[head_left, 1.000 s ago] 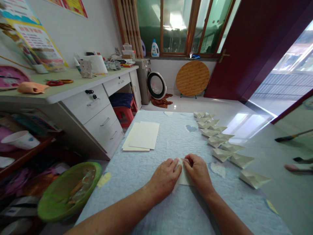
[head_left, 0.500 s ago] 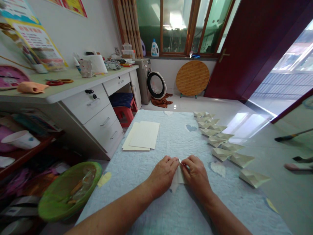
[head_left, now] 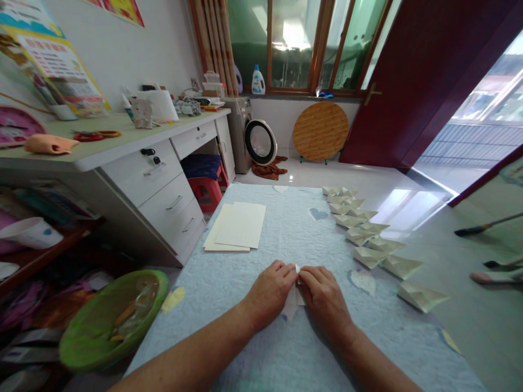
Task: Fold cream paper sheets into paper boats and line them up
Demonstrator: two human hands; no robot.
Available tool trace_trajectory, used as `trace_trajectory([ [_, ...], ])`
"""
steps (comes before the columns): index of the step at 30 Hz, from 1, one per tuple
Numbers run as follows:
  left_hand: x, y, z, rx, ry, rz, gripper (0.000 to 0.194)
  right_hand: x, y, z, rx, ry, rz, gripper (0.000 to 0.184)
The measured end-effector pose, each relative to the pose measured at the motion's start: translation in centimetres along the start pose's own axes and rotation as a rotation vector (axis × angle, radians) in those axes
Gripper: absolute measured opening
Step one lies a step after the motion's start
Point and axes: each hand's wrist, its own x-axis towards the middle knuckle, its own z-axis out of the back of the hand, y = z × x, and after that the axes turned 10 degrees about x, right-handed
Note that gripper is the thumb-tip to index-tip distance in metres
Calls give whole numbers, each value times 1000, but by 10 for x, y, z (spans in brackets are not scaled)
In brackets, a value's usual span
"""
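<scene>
Low over the cloth-covered table [head_left: 245, 348], a small piece of folded paper [head_left: 301, 297] is pinched between my two hands. My left hand [head_left: 273, 287] has its fingers closed on the paper's left side. On the other side, my right hand [head_left: 327, 296] presses its fingers and thumb onto the paper near the top. A white tip of it shows between the fingertips; the hands hide most of the rest. Several folded paper boats [head_left: 368, 257] stand in rows along the table's right side. Flat cream paper sheets [head_left: 241, 226] lie stacked unevenly at the far left.
A green-lined basket [head_left: 114, 321] stands on the floor left of the table. Behind it is a white desk [head_left: 163, 190] with drawers. A red stool [head_left: 208, 190], an open washing machine [head_left: 241, 136] and a round wooden tabletop [head_left: 321, 130] are farther back.
My right hand's fingers have shifted slightly left and lie flatter over the paper, against the left fingertips. My left hand has hardly moved.
</scene>
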Motion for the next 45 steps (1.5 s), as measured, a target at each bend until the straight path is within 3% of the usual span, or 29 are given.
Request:
trace_trajectory([
  [6, -1, 1, 2, -19, -3, 9, 17, -1, -4, -5, 9, -11, -58, 23],
  [18, -1, 2, 3, -19, 5, 20, 12, 0, -2, -1, 32, 15, 85, 18],
  [25, -1, 3, 3, -25, -6, 23, 16, 1, -5, -1, 69, 0, 164, 21],
  [33, -3, 3, 0, -23, -21, 21, 28, 1, -6, 0, 55, 12, 164, 15],
  [45, 1, 10, -4, -52, 29, 6, 29, -1, -10, 2, 27, 34, 180, 16],
])
